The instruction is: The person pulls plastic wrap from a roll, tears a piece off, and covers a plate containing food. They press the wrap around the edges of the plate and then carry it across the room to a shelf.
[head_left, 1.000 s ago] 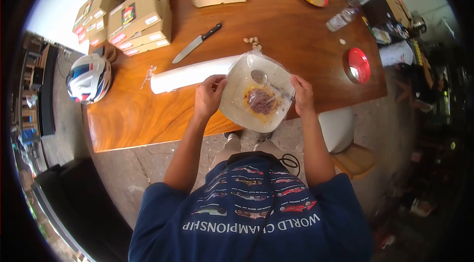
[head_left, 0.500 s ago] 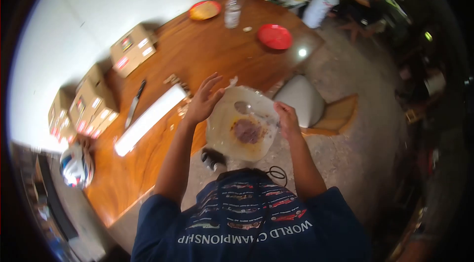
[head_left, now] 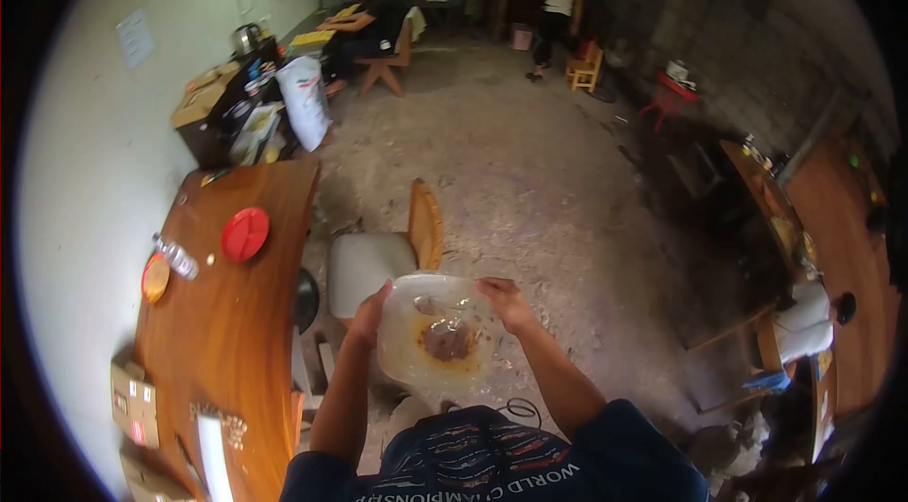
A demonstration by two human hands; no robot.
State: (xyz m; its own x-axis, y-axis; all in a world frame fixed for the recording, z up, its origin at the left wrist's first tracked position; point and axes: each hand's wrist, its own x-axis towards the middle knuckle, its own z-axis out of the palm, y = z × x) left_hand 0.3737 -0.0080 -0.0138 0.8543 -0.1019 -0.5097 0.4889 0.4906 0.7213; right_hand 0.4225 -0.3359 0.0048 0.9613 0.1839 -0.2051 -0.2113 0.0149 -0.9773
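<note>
White and wrapped in clear film, a plate (head_left: 437, 343) is being held out in front of the person's chest, above the concrete floor (head_left: 530, 171) and clear of the table. The left hand (head_left: 372, 311) is gripping the plate's left edge, fingers curled over the rim. The right hand (head_left: 506, 302) is closing on the upper right edge, thumb and fingers pinching the rim and film there. Under the film a spoon (head_left: 433, 305) is lying toward the far side of the plate, and a dark brown lump of food (head_left: 446, 341) is sitting in the middle, ringed by orange sauce.

Just beyond the plate, a chair (head_left: 378, 256) with a pale seat and wooden back is standing beside the wooden table (head_left: 227, 332), which is running along the white wall on the left. On the table, a red lid (head_left: 245, 233), a plastic bottle (head_left: 176, 257) lying on its side and an orange-rimmed dish (head_left: 155, 277) are sitting near the far end, while cardboard boxes (head_left: 132, 403) are sitting at the near end. Far across the room one person is sitting at a chair and another is standing near the back wall.
</note>
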